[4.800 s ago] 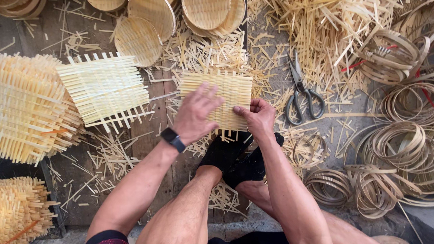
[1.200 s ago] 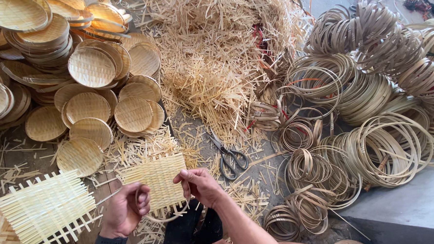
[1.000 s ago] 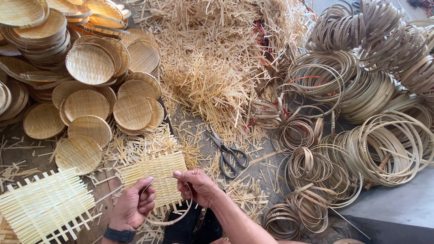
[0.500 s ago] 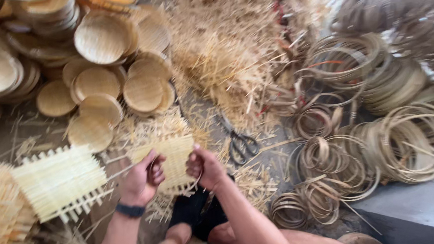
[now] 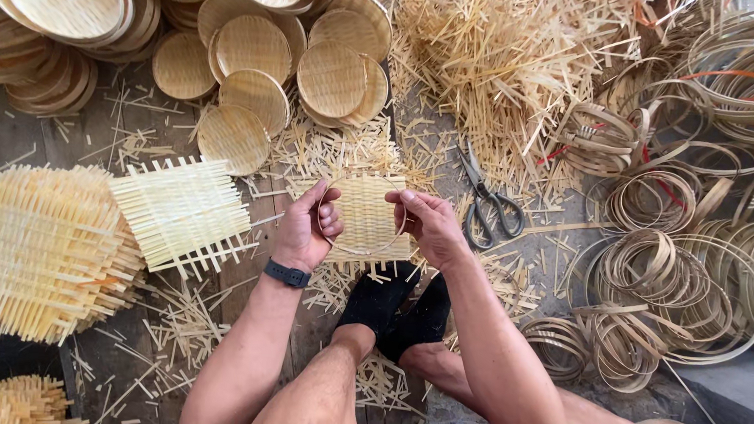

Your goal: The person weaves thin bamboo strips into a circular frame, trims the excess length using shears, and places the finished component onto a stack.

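Both my hands grip one thin bamboo hoop (image 5: 361,216) over a square woven mat (image 5: 368,216), left hand (image 5: 308,230) and right hand (image 5: 427,227) pinching its opposite sides. Scissors (image 5: 487,204) lie just beside, on the plank floor (image 5: 67,131) littered with bamboo offcuts (image 5: 494,64), round woven trays (image 5: 248,49) and coiled hoops (image 5: 671,276).

One pair of grey metal scissors (image 5: 489,202) lies right of centre. One loose square woven bamboo mat (image 5: 182,214) lies at left, beside one stack of the same mats (image 5: 45,253). Round woven bamboo trays (image 5: 256,63) and coiled bamboo hoops (image 5: 671,276): too many to count.
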